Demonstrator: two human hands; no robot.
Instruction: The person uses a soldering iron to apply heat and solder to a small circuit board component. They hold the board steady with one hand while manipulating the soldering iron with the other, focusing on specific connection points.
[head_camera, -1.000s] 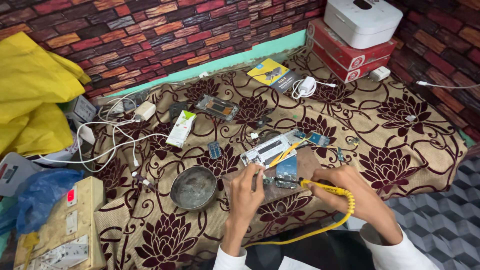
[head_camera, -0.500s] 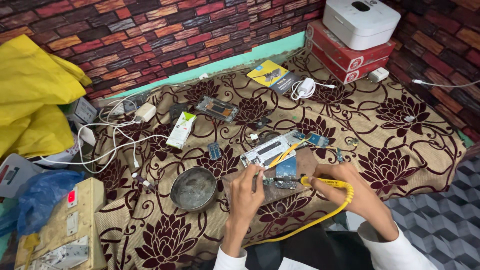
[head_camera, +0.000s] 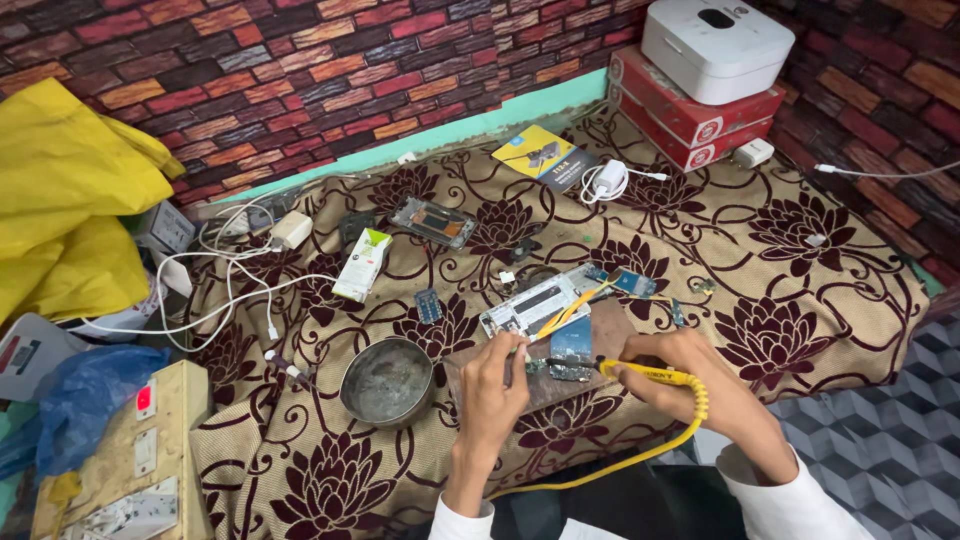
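Hands have barely shifted over the last second: my right hand (head_camera: 700, 385) keeps its grip clenched on the yellow soldering iron (head_camera: 655, 374), tip at the small circuit board (head_camera: 570, 355). My left hand (head_camera: 495, 385) still pinches that board on the brown block (head_camera: 600, 335), beside the metal bowl (head_camera: 388, 380). Steady work continues.

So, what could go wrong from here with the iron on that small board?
1. The left hand pinches beside the small circuit board right where the tip of the yellow soldering iron in the right hand works; a slip could burn fingers.
2. The board sits on a wooden block over patterned cloth; a dropped iron may scorch it.
3. The yellow cord loops near the lap and could snag.
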